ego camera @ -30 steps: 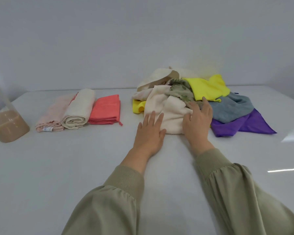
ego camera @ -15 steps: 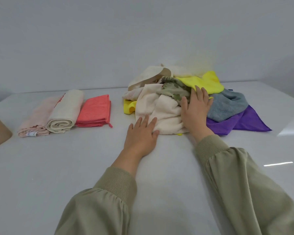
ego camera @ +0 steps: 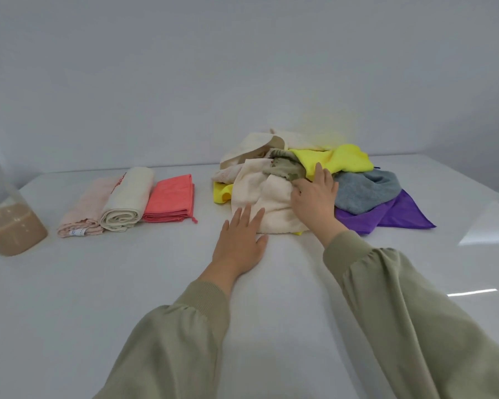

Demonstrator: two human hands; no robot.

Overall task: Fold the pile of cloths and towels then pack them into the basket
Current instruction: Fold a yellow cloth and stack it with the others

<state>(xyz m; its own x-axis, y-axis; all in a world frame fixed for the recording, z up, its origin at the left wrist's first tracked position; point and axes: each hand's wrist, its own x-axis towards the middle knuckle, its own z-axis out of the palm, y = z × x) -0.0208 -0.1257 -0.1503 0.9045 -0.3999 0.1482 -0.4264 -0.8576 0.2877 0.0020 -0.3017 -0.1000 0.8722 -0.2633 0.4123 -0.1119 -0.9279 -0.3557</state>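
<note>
Coral, cream, pink — three folded cloths (ego camera: 124,203).

Both arms reach forward, khaki sleeves (ego camera: 173,341) ribbed at the cuffs. The left hand (ego camera: 239,240) lies palm down, fingers (ego camera: 244,217) straight, slightly spread. The right hand (ego camera: 314,204) is further ahead, palm down, fingers bent, one stretched forward; whether they pinch anything is unclear.

The left edge cuts off the clear container (ego camera: 13,226), and the tag (ego camera: 79,232) on the pink towel (ego camera: 87,208) is too small to read. The cream towel (ego camera: 268,203) hides most of a yellow cloth (ego camera: 221,192); whether the right hand (ego camera: 314,200) pinches the olive cloth (ego camera: 285,168) is unclear.
</note>
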